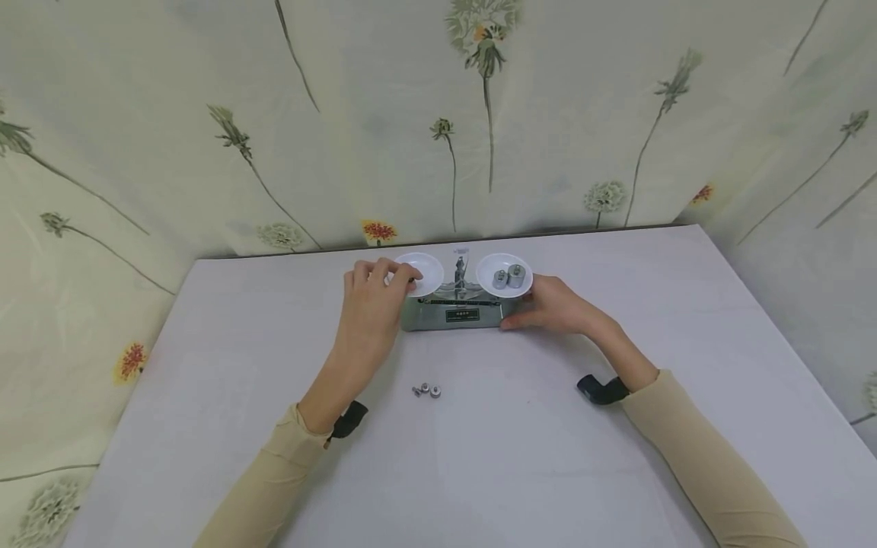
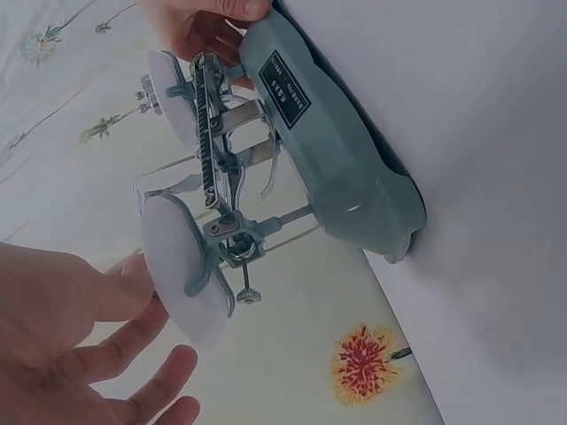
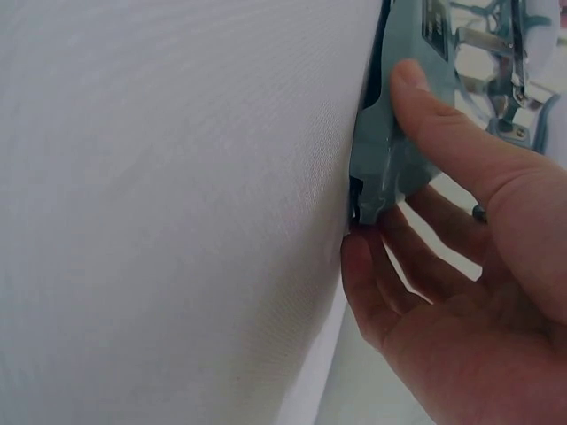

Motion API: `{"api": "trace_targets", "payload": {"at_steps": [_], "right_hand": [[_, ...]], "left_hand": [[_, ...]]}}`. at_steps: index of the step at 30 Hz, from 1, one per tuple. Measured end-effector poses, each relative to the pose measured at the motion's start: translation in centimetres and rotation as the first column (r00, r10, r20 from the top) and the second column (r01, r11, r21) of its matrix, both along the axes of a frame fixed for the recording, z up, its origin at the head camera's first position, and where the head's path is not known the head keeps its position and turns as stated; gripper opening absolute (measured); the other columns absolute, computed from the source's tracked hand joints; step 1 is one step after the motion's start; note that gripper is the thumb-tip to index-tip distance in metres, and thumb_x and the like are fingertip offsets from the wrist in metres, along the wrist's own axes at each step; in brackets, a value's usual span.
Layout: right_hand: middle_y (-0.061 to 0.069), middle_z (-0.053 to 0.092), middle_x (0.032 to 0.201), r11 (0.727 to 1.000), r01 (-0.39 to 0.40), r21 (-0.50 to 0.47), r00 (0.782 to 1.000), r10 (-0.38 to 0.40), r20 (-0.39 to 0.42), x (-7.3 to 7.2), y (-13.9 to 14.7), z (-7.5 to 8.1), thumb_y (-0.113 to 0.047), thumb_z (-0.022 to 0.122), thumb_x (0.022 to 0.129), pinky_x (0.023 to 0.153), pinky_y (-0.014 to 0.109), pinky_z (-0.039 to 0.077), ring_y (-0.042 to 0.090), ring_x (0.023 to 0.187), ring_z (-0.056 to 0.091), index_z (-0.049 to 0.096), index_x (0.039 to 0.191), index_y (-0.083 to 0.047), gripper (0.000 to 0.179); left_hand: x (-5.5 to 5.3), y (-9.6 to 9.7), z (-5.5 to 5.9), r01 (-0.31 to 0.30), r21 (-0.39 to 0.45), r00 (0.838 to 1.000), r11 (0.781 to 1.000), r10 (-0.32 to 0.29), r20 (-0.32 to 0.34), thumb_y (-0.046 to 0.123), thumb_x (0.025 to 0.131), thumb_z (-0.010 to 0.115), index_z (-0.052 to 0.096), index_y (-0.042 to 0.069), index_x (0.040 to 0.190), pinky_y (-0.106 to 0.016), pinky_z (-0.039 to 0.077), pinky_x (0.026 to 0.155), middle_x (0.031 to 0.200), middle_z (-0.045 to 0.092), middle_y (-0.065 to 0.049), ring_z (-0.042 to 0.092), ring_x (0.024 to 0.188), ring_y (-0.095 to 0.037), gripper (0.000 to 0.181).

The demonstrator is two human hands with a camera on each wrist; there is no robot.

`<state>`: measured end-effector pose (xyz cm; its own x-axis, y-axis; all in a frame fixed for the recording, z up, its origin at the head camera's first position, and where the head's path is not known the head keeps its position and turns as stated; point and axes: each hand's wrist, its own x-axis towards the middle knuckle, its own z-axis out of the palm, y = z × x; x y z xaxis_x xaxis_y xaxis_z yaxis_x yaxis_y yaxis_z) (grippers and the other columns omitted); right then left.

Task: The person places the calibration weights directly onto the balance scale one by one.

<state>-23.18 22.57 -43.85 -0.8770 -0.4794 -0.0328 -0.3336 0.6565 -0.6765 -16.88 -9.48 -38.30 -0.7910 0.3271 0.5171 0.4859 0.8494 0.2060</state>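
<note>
A green balance scale (image 1: 457, 315) with two white pans stands near the back of the table. Over the left pan (image 1: 428, 268), my left hand (image 1: 370, 304) pinches a small dark piece, apparently a weight, between thumb and index finger; the fingertips mostly hide it. In the left wrist view, the left hand (image 2: 80, 345) is at the edge of that pan (image 2: 177, 257), its other fingers spread. My right hand (image 1: 558, 308) grips the right end of the base, thumb in front, as the right wrist view shows. Two metal cylinder weights (image 1: 516, 275) sit in the right pan (image 1: 485, 268).
Several small metal weights (image 1: 435, 392) lie on the white tabletop (image 1: 507, 457) in front of the scale. A flower-print cloth (image 1: 384, 152) hangs behind the table's back edge and along both sides. Black wrist mounts (image 1: 603, 390) stick out from both wrists.
</note>
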Motion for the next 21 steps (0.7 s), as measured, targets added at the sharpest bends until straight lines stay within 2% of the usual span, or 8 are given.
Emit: {"api": "trace_targets", "payload": {"at_steps": [5, 14, 21], "right_hand": [[0.015, 0.068, 0.147, 1.0, -0.003, -0.003, 1.0, 0.003, 0.003, 0.02, 0.01, -0.01, -0.022, 0.096, 0.082, 0.112, 0.057, 0.054, 0.039, 0.133, 0.067, 0.056, 0.151, -0.009, 0.081], [0.015, 0.067, 0.148, 1.0, -0.003, 0.0, 1.0, 0.003, 0.0, 0.06, -0.03, -0.1, -0.023, 0.096, 0.082, 0.112, 0.058, 0.054, 0.04, 0.133, 0.067, 0.053, 0.153, -0.009, 0.084], [0.016, 0.067, 0.148, 1.0, -0.002, -0.001, 1.0, 0.002, 0.009, 0.06, 0.05, -0.05, -0.024, 0.096, 0.083, 0.113, 0.058, 0.054, 0.04, 0.134, 0.066, 0.053, 0.154, -0.009, 0.084]], "left_hand": [[-0.28, -0.05, 0.12, -0.018, -0.018, 1.0, 1.0, 0.018, -0.005, 0.017, 0.106, 0.064, 0.072, 0.012, 0.118, -0.053, 0.048, 0.093, 0.116, 0.072, -0.014, 0.06, 0.114, -0.042, 0.015], [-0.42, 0.06, 0.33, -0.051, -0.044, 0.998, 0.998, 0.053, 0.041, 0.016, 0.105, 0.067, 0.074, 0.013, 0.119, -0.053, 0.048, 0.095, 0.119, 0.074, -0.014, 0.06, 0.118, -0.043, 0.016], [-0.5, 0.21, 0.33, -0.051, -0.044, 0.998, 0.998, 0.053, 0.046, 0.015, 0.105, 0.067, 0.073, 0.012, 0.121, -0.052, 0.048, 0.094, 0.121, 0.073, -0.015, 0.06, 0.119, -0.043, 0.017]]}}
